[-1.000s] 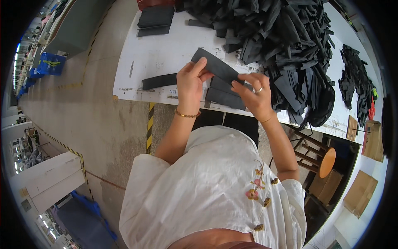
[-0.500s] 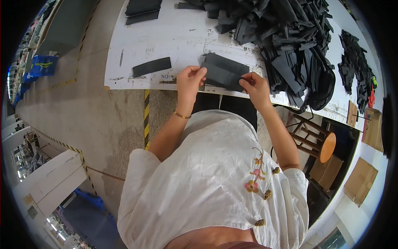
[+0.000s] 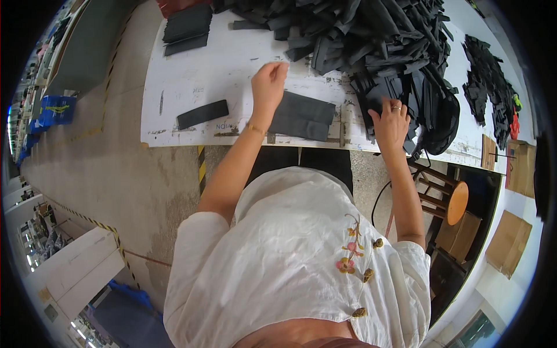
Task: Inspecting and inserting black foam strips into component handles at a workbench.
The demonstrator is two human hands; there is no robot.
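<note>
Over the right part of the bench, my right fingers reach onto the side stack of black strips. The thumb stands apart from the rest; whether a strip is gripped, I cannot tell. A ring sits on one finger.

My left fingers are curled together above the white bench top, with nothing visible between them. A bracelet circles that wrist.

Between my two forearms, the center pieces, black and flat, lie near the front edge of the bench. To the left of my left forearm, one loose strip lies flat at a slight angle.

Farther out, the rear stack occupies the back left, next to a red item. The main heap of black strips covers the back right, beyond the side stack. A black bag rests at the right of that stack. Below the bench's right front stands a stool with a round orange seat.
</note>
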